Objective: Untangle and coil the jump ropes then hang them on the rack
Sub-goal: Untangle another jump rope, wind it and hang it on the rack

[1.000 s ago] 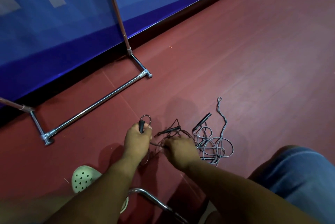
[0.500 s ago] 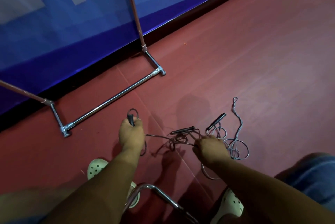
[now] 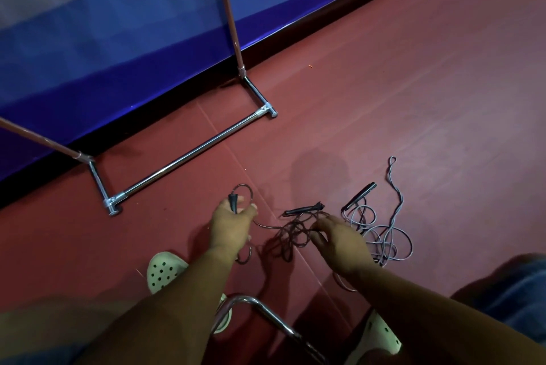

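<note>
The dark rope (image 3: pixel 291 233) lies on the floor (image 3: pixel 413 98) bunched into a loose knot between the two hands, well short of the floor's edge along the blue panel (image 3: pixel 118 54). One of its handles (image 3: pixel 233 202) stands nearly upright in the left hand (image 3: pixel 233 227), which grips it in a closed fist, with a loop of cord arching over the knuckles. From that fist a single strand runs rightward, low over the floor, into the knot, so the rope's free length lies left to right across the person's front. The rope's other handle (image 3: pixel 302 209) lies flat just beyond the knot, its long axis also left to right. The right hand (image 3: pixel 342 246) sits just right of the knot and is the nearer one to it. Its fingers (image 3: pixel 320 225) are bent and reach into the strands, though whether they pinch one I cannot tell. I judge the next move is to draw the hands apart along that left-right line. Just right of this hand lies the grey rope (image 3: pixel 387 234) in a slack heap, its handle (image 3: pixel 359 194) angled up and to the right. The rack (image 3: pixel 189 154) stands farther off, between the ropes and the blue panel.
</note>
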Demonstrator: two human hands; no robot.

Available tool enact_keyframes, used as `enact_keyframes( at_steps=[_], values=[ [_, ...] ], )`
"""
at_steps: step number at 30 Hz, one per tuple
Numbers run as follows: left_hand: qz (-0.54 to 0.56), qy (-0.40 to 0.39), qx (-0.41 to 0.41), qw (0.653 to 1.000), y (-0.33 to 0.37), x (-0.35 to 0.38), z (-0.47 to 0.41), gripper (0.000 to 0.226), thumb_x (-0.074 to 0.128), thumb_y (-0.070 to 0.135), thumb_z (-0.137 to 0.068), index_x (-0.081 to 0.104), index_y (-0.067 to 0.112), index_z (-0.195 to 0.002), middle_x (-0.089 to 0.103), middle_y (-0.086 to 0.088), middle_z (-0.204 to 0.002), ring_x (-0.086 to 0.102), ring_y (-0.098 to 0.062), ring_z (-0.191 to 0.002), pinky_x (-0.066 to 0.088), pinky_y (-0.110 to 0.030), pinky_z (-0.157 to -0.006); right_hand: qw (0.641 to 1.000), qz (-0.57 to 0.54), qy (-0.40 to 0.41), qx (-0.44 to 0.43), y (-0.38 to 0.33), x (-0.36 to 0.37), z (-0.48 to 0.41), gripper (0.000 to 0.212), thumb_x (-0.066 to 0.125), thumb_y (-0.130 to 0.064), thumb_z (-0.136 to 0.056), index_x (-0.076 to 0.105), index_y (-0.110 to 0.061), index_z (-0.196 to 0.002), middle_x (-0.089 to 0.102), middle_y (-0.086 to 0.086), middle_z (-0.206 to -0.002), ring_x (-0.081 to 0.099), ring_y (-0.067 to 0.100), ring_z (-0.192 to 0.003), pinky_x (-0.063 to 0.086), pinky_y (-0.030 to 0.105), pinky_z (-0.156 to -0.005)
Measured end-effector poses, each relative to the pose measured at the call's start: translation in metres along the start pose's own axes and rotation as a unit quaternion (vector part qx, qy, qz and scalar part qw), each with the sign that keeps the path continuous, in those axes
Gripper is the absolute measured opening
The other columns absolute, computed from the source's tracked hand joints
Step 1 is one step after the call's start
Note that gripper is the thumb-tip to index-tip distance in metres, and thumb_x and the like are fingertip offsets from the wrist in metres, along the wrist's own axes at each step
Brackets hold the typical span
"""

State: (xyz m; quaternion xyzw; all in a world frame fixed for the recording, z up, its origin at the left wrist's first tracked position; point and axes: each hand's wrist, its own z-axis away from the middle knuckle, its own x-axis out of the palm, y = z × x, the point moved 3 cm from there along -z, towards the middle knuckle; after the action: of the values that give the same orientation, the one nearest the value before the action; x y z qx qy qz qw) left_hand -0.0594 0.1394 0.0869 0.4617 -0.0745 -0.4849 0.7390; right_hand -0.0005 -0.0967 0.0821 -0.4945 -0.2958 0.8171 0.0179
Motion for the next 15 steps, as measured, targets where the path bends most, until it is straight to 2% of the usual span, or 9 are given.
enact_keyframes(
  at_steps=[2, 4, 6, 8, 9, 11, 13, 15],
  values=[
    [-0.026, -0.037, 0.015, 0.999, 0.002, 0.006, 0.004, 0.014, 0.073, 0.023, -0.093, 0.06, 0.027, -0.099, 0.068, 0.003, -0.094, 0.064, -0.02, -0.066, 0.059, -0.034, -0.052, 0.999, -0.037, 0.011, -0.029, -0.01, -0.003, -0.002, 0.009, 0.062, -0.032, -0.092, 0.068, -0.026, -0.093, 0.063, -0.006, -0.1, 0.059, 0.018, -0.097, 0.041, 0.029, -0.075],
    [-0.069, -0.035, 0.023, 0.997, 0.003, 0.009, 0.006, 0.019, 0.073, 0.03, -0.093, 0.056, 0.025, -0.086, 0.058, 0.002, -0.078, 0.061, -0.021, -0.061, 0.063, -0.042, -0.059, 0.996, -0.076, 0.008, -0.044, -0.023, -0.007, -0.004, 0.006, 0.065, -0.031, -0.088, 0.069, -0.026, -0.089, 0.064, -0.008, -0.097, 0.06, 0.015, -0.092, 0.048, 0.032, -0.078],
    [-0.076, -0.023, -0.005, 0.997, 0.003, 0.009, 0.007, 0.023, 0.073, 0.035, -0.092, 0.058, 0.018, -0.088, 0.058, -0.003, -0.078, 0.059, -0.021, -0.06, 0.063, -0.041, -0.057, 0.993, -0.105, 0.027, -0.055, -0.037, -0.011, -0.006, 0.003, 0.065, -0.029, -0.085, 0.068, -0.027, -0.086, 0.065, -0.011, -0.095, 0.061, 0.008, -0.087, 0.05, 0.03, -0.078],
    [-0.043, -0.045, -0.079, 0.995, 0.001, 0.009, 0.011, 0.029, 0.072, 0.042, -0.093, 0.063, 0.014, -0.098, 0.066, -0.008, -0.092, 0.057, -0.019, -0.063, 0.061, -0.035, -0.053, 0.988, -0.138, 0.044, -0.056, -0.048, -0.013, -0.008, 0.01, 0.065, -0.02, -0.083, 0.069, -0.029, -0.086, 0.067, -0.013, -0.096, 0.063, 0.002, -0.082, 0.049, 0.022, -0.074],
    [-0.025, -0.067, -0.112, 0.991, -0.001, 0.01, 0.014, 0.031, 0.071, 0.044, -0.093, 0.065, 0.015, -0.102, 0.068, -0.009, -0.098, 0.054, -0.017, -0.063, 0.058, -0.031, -0.052, 0.982, -0.177, 0.046, -0.044, -0.052, -0.012, -0.009, 0.017, 0.065, -0.012, -0.083, 0.069, -0.029, -0.085, 0.068, -0.011, -0.096, 0.065, 0.003, -0.079, 0.051, 0.022, -0.073],
    [-0.002, -0.098, -0.14, 0.985, -0.002, 0.011, 0.02, 0.03, 0.069, 0.045, -0.095, 0.066, 0.017, -0.104, 0.07, -0.009, -0.1, 0.049, -0.015, -0.061, 0.055, -0.029, -0.052, 0.946, -0.322, 0.038, 0.014, -0.062, -0.013, -0.011, 0.026, 0.062, 0.001, -0.085, 0.07, -0.024, -0.084, 0.071, -0.004, -0.089, 0.068, 0.014, -0.072, 0.057, 0.04, -0.074],
    [0.043, -0.119, -0.158, 0.979, 0.001, 0.011, 0.024, 0.028, 0.067, 0.044, -0.096, 0.065, 0.018, -0.106, 0.073, -0.004, -0.088, 0.043, -0.013, -0.054, 0.054, -0.029, -0.053, 0.889, -0.45, 0.028, 0.077, -0.07, -0.015, -0.015, 0.027, 0.061, 0.009, -0.088, 0.07, -0.017, -0.084, 0.071, 0.001, -0.084, 0.065, 0.021, -0.073, 0.057, 0.057, -0.078],
    [0.097, -0.142, -0.182, 0.968, 0.005, 0.01, 0.026, 0.025, 0.066, 0.042, -0.097, 0.064, 0.019, -0.107, 0.078, 0.0, -0.079, 0.038, -0.011, -0.047, 0.052, -0.028, -0.055, 0.858, -0.503, 0.003, 0.104, -0.073, -0.016, -0.02, 0.021, 0.06, 0.012, -0.089, 0.07, -0.006, -0.088, 0.071, 0.006, -0.083, 0.064, 0.025, -0.076, 0.058, 0.054, -0.081]
  ],
)
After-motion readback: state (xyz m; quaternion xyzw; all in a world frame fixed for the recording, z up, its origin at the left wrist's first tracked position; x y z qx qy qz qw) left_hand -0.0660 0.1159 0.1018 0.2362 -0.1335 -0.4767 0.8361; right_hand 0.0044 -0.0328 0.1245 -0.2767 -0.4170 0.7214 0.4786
